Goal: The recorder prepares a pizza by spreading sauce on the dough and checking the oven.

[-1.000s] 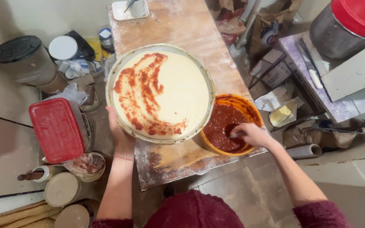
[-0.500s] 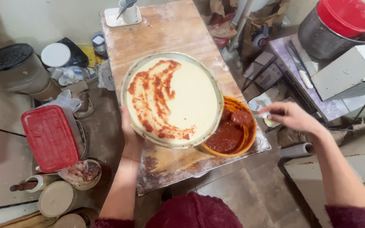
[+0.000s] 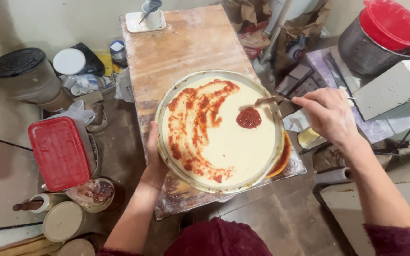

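Left hand grips the pan's rim, likely rigid; right hand pinches a spoon over soft, floppy dough; sauce slippery.

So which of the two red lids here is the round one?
The red lid on the grey metal pot at upper right is round; the other red lid, left of the table, is rectangular with rounded corners.

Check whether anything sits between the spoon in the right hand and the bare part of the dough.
Nothing visible does. The right hand holds the spoon over the dough, just above a fresh blob of sauce. The left hand grips the pan's rim on the far side.
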